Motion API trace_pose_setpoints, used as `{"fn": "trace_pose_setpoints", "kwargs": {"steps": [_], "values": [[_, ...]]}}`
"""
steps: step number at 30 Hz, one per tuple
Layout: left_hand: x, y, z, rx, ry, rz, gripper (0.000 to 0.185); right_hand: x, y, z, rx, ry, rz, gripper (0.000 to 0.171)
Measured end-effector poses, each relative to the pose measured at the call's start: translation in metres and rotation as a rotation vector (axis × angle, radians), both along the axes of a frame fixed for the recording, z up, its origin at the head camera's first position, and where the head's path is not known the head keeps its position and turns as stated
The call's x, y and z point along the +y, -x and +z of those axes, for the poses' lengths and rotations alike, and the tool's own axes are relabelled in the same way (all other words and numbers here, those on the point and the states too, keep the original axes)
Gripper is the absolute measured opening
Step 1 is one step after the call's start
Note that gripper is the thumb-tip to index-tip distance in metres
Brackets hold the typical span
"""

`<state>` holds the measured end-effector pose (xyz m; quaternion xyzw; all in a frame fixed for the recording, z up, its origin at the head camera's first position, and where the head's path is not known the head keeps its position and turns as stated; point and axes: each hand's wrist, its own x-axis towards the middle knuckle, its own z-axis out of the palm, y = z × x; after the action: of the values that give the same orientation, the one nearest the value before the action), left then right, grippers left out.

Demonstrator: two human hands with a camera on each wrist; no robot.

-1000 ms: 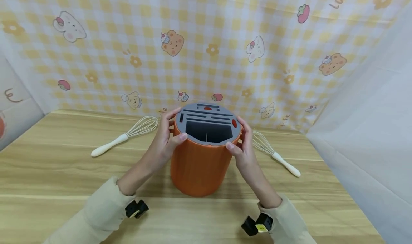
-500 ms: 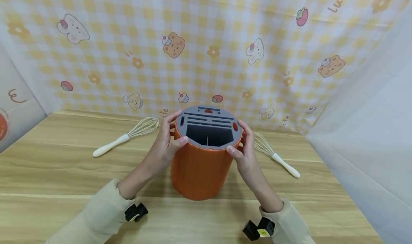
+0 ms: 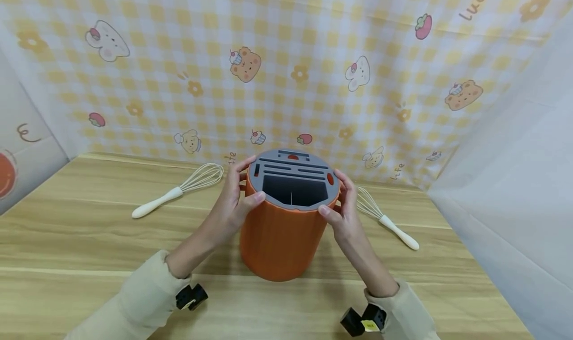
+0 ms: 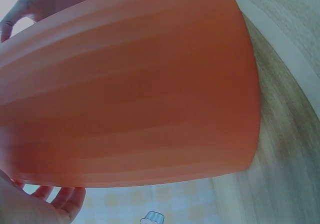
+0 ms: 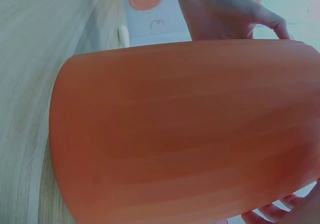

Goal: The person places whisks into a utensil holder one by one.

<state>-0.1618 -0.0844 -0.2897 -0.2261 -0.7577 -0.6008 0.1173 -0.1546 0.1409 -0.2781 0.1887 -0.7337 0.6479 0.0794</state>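
An orange ribbed utensil holder (image 3: 279,240) with a grey slotted lid (image 3: 293,178) stands upright on the wooden table (image 3: 67,240). My left hand (image 3: 236,200) grips its upper left side, thumb on the lid's rim. On the upper right side my right hand (image 3: 342,211) grips it the same way. In both wrist views the holder's orange wall (image 4: 130,88) (image 5: 185,129) fills the frame. The right hand (image 4: 45,1) shows past it in the left wrist view. The left hand (image 5: 225,11) shows beyond it in the right wrist view.
One white-handled whisk (image 3: 176,191) lies on the table left of the holder, another whisk (image 3: 385,219) lies to its right. A patterned cloth backdrop (image 3: 286,66) hangs behind, and a white sheet (image 3: 515,180) closes the right side.
The holder and both hands have shifted slightly to the right and down in the head view; the grip is unchanged.
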Motion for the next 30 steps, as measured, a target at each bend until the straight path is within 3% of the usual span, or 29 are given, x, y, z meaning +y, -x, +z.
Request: {"fn": "trace_pose_setpoints", "kwargs": {"steps": [9,15,18,22,26,30], "values": [[-0.001,0.0,0.002,-0.002,0.01,-0.006,0.064,0.005,0.002,-0.001,0.048,-0.048,0.008,0.067],[-0.009,0.002,0.009,-0.046,0.088,-0.031,0.065,0.005,0.003,-0.002,0.078,-0.042,0.016,0.068],[-0.013,0.004,0.013,-0.06,0.125,-0.052,0.065,0.006,0.002,-0.001,0.058,-0.046,0.016,0.068],[-0.022,0.008,0.019,-0.045,0.107,-0.051,0.063,0.005,0.001,0.0,0.028,-0.059,0.015,0.067],[-0.04,0.015,0.023,-0.023,0.111,0.02,0.055,0.005,0.001,0.002,0.024,-0.063,0.018,0.068],[-0.063,0.027,0.024,-0.061,0.202,0.143,0.05,0.005,0.001,0.003,0.009,-0.07,0.017,0.069]]}}
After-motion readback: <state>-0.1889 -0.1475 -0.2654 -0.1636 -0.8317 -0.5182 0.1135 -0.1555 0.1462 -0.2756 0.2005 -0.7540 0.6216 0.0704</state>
